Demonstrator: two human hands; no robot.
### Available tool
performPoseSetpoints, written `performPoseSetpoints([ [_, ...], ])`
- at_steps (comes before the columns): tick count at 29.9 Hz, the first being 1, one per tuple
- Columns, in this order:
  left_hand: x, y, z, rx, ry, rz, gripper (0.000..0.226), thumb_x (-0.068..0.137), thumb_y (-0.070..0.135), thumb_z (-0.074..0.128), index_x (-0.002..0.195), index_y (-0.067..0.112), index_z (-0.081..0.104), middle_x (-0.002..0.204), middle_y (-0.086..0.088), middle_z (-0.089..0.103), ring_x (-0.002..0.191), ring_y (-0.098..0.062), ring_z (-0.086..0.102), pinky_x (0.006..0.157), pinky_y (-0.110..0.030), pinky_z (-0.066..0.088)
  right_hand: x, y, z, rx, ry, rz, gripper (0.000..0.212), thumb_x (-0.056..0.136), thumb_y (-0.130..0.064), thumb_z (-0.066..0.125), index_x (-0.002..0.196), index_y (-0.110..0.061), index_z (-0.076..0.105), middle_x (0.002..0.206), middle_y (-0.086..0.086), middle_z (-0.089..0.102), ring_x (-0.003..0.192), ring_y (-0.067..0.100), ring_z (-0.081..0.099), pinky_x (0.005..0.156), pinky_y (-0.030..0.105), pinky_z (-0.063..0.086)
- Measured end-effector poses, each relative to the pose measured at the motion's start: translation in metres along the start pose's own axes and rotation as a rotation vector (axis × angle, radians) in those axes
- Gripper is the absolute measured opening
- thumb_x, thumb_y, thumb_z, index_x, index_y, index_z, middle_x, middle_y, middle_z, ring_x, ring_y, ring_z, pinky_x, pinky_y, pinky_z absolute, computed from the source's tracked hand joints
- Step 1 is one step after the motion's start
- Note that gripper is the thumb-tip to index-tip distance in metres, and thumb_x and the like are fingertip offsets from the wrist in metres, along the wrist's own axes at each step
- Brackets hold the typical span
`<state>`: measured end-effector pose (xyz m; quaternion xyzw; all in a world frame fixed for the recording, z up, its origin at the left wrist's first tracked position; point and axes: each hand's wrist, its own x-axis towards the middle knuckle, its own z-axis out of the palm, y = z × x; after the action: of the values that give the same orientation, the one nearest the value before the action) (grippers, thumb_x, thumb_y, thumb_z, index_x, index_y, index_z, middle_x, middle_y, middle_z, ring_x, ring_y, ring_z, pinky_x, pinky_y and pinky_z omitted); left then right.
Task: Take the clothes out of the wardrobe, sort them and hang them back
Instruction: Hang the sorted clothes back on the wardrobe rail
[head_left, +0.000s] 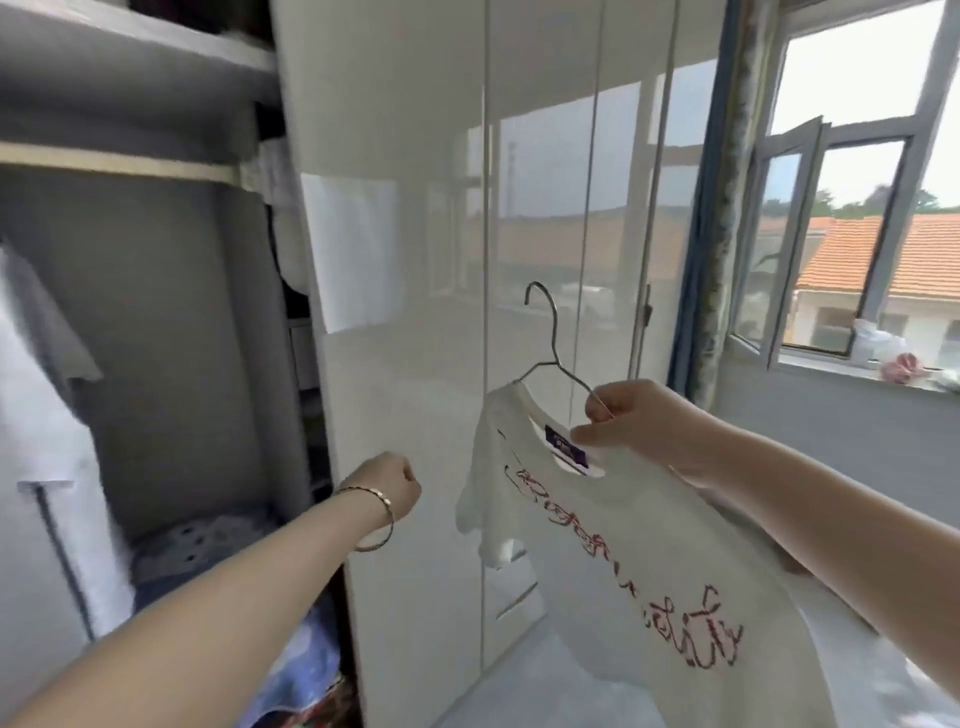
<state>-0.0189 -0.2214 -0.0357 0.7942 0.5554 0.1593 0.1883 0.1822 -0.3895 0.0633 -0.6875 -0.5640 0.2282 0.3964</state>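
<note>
Right hand (631, 423) pinches the hanger (556, 358) bearing a shirt (649, 571), lower right; left hand (392, 486) fisted, holding nothing, centre.

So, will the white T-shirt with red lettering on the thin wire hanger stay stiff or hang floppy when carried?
Probably floppy: the white T-shirt with red lettering sags and folds below the thin metal wire hanger. Likely light, since the right hand carries both with a finger pinch. It might slip, as one hanger arm shows bare above the collar.
</note>
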Motion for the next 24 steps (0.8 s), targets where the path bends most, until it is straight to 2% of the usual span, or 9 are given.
performPoseSetpoints([
  [2, 0.011, -0.009, -0.017, -0.005, 0.002, -0.054, 0.021, 0.089, 0.014, 0.045, 0.096, 0.007, 0.063, 0.106, -0.013, 0.068, 0.096, -0.028, 0.065, 0.080, -0.028, 0.051, 0.016, -0.014, 0.001, 0.035, -0.023, -0.015, 0.046, 0.080, -0.001, 0.063, 0.052, -0.019, 0.032, 0.047, -0.006, 0.034, 0.040, 0.008, 0.031, 0.044, 0.017, 0.028],
  [5, 0.040, -0.048, -0.061, -0.011, 0.100, -0.161, 0.025, 0.089, 0.012, 0.045, 0.100, 0.001, 0.064, 0.105, -0.015, 0.068, 0.097, -0.030, 0.066, 0.072, -0.028, 0.050, 0.072, -0.048, 0.025, 0.077, -0.111, -0.095, 0.047, 0.082, 0.001, 0.062, 0.052, -0.019, 0.032, 0.045, -0.007, 0.033, 0.039, 0.008, 0.030, 0.043, 0.017, 0.028],
  [7, 0.057, -0.068, -0.085, -0.013, 0.178, -0.223, 0.025, 0.090, 0.011, 0.045, 0.102, 0.002, 0.065, 0.104, -0.015, 0.068, 0.096, -0.030, 0.066, 0.072, -0.028, 0.049, 0.106, -0.067, 0.040, 0.118, -0.129, -0.133, 0.048, 0.082, 0.001, 0.062, 0.051, -0.019, 0.032, 0.044, -0.007, 0.032, 0.042, 0.009, 0.028, 0.044, 0.018, 0.025],
  [9, 0.068, -0.083, -0.102, -0.003, 0.228, -0.276, 0.025, 0.090, 0.012, 0.045, 0.101, 0.004, 0.066, 0.100, -0.013, 0.068, 0.092, -0.029, 0.065, 0.070, -0.028, 0.046, 0.139, -0.081, 0.059, 0.145, -0.143, -0.173, 0.048, 0.082, 0.004, 0.061, 0.051, -0.018, 0.032, 0.044, -0.006, 0.031, 0.044, 0.011, 0.027, 0.045, 0.019, 0.023],
  [12, 0.081, -0.102, -0.119, 0.035, 0.313, -0.322, 0.026, 0.091, 0.010, 0.042, 0.101, 0.005, 0.066, 0.096, -0.010, 0.067, 0.081, -0.024, 0.059, 0.067, -0.027, 0.044, 0.186, -0.102, 0.090, 0.179, -0.198, -0.172, 0.046, 0.081, 0.012, 0.056, 0.051, -0.016, 0.034, 0.037, -0.007, 0.034, 0.033, 0.007, 0.030, 0.037, 0.012, 0.025],
  [14, 0.088, -0.114, -0.131, 0.046, 0.354, -0.347, 0.025, 0.091, 0.011, 0.041, 0.100, 0.008, 0.064, 0.095, -0.008, 0.066, 0.084, -0.023, 0.058, 0.071, -0.029, 0.046, 0.213, -0.115, 0.108, 0.225, -0.214, -0.183, 0.045, 0.080, 0.015, 0.053, 0.052, -0.015, 0.035, 0.043, -0.002, 0.034, 0.030, 0.007, 0.029, 0.036, 0.011, 0.024],
  [16, 0.094, -0.127, -0.141, 0.057, 0.391, -0.390, 0.022, 0.091, 0.011, 0.041, 0.094, 0.010, 0.063, 0.092, -0.005, 0.064, 0.086, -0.023, 0.060, 0.076, -0.029, 0.048, 0.247, -0.130, 0.132, 0.225, -0.271, -0.213, 0.044, 0.078, 0.017, 0.051, 0.054, -0.015, 0.033, 0.053, 0.002, 0.029, 0.039, 0.011, 0.026, 0.044, 0.018, 0.021],
  [20, 0.107, -0.154, -0.169, 0.075, 0.477, -0.496, 0.019, 0.092, 0.010, 0.039, 0.086, 0.014, 0.056, 0.088, -0.003, 0.057, 0.082, -0.019, 0.053, 0.079, -0.028, 0.048, 0.307, -0.169, 0.178, 0.136, -0.339, -0.326, 0.034, 0.083, 0.008, 0.049, 0.064, -0.016, 0.034, 0.060, 0.001, 0.027, 0.049, 0.013, 0.023, 0.044, 0.021, 0.018],
  [24, 0.119, -0.175, -0.206, 0.095, 0.549, -0.589, 0.020, 0.092, 0.009, 0.037, 0.086, 0.014, 0.055, 0.089, -0.002, 0.057, 0.083, -0.018, 0.054, 0.081, -0.027, 0.048, 0.351, -0.215, 0.223, 0.012, -0.365, -0.501, 0.033, 0.092, -0.006, 0.043, 0.060, -0.017, 0.038, 0.062, -0.001, 0.038, 0.052, 0.009, 0.033, 0.046, 0.015, 0.029],
])
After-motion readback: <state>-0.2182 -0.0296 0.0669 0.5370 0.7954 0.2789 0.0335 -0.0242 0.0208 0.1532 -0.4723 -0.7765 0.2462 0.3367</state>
